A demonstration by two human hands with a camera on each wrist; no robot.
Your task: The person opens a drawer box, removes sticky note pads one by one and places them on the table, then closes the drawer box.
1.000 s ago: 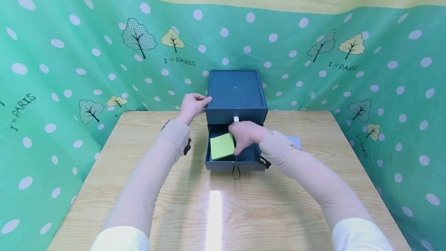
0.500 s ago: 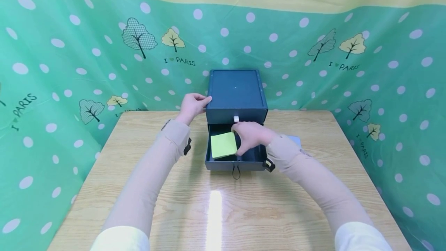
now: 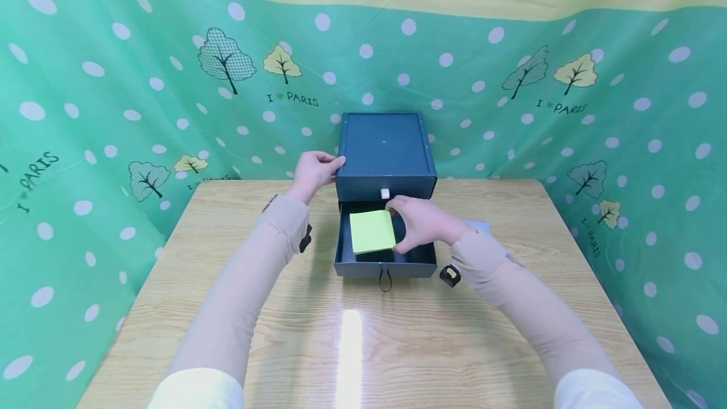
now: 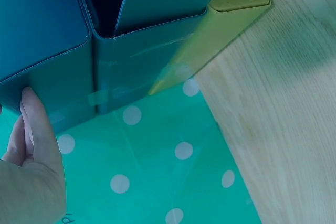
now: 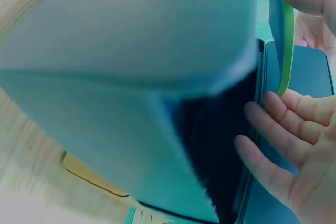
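Observation:
A dark blue drawer box [image 3: 383, 147] stands at the back of the table. Its upper drawer, with a white pull tab [image 3: 385, 194], is shut; the lower drawer [image 3: 386, 271], with a black loop, is pulled out. Over the open drawer my right hand [image 3: 423, 225] pinches a pad of yellow-green sticky notes [image 3: 372, 231] by its right edge. In the right wrist view the pad [image 5: 287, 51] shows edge-on between thumb and fingertips. My left hand [image 3: 314, 173] rests against the box's left side, its fingertips [image 4: 32, 100] touching the wall near the front.
A light blue flat piece [image 3: 478, 226] lies on the wooden table [image 3: 244, 308] to the right of the box. A yellow section [image 4: 231, 14] shows at the box's bottom. Behind hangs a green dotted curtain [image 3: 466, 81].
My right hand has moved a little to the right with the sticky notes, and the pad has turned squarer to the view. The left hand has stayed in place.

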